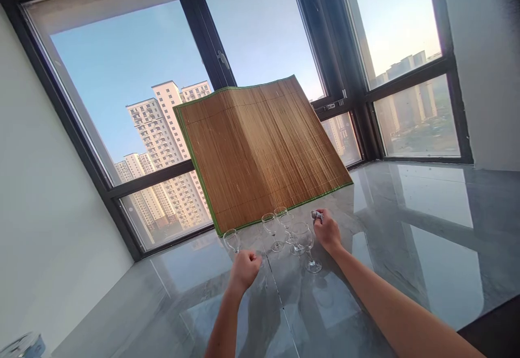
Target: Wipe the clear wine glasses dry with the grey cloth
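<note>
My left hand (245, 269) is closed in a fist at the lower middle of the head view. Just above it shows the bowl of a clear wine glass (231, 240), whose stem runs down behind the fist, apparently in its grip. Further right, several clear stemmed glasses (277, 245) stand close together, the nearest glass (313, 266) beside my right hand. Closed fingers of my right hand (327, 232) hold a small whitish object (317, 215) with a rounded end; its kind is not clear.
A bamboo mat (264, 147) with green edging leans upright against the dark-framed windows behind the glasses. Underneath lies a glossy grey tiled ledge (162, 314) with strong reflections. A white and blue object (26, 345) is cut off at the lower left corner.
</note>
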Motion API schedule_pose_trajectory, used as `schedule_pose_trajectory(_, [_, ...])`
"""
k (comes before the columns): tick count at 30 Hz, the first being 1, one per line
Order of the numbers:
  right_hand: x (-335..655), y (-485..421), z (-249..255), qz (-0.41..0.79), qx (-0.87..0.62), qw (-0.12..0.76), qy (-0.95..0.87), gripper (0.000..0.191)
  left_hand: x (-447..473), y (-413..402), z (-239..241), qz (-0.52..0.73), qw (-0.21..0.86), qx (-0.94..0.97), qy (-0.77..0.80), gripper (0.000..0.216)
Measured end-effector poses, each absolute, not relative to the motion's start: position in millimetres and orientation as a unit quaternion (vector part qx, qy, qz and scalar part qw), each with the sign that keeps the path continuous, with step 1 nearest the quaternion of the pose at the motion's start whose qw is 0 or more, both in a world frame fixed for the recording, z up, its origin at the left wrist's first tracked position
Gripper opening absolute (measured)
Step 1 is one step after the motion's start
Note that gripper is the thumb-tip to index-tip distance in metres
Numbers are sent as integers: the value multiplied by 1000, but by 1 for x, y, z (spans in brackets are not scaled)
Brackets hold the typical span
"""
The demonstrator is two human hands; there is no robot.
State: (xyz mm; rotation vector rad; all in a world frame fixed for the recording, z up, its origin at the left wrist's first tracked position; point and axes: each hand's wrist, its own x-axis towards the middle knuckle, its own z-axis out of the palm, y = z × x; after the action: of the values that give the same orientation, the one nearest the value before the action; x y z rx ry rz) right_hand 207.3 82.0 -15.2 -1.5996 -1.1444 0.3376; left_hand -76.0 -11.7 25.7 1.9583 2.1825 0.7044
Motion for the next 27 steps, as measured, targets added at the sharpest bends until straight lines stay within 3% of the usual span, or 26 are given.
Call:
schedule_pose_trajectory(4, [206, 81, -14, 139, -675, 542, -482, 32, -39, 2, 7, 321, 53, 714, 620, 18])
schedule_pose_trajectory(9, [203, 77, -12, 140, -665, 540, -497, 31, -32, 14, -7, 241, 115, 753, 602, 52])
schedule_pose_trajectory(12, [202, 76, -11, 140, -661, 541, -501, 31, -31, 14, -7, 178, 117, 770, 601, 58])
schedule_pose_trajectory(19, [204, 77, -11, 139, -667, 541, -493, 31, -31, -4, 3, 165, 97, 794, 577, 45])
schedule_pose_trajectory(27, [205, 78, -12, 152, -666, 540, -493, 32, -55, -62, 12, 155, 93, 804, 567, 44])
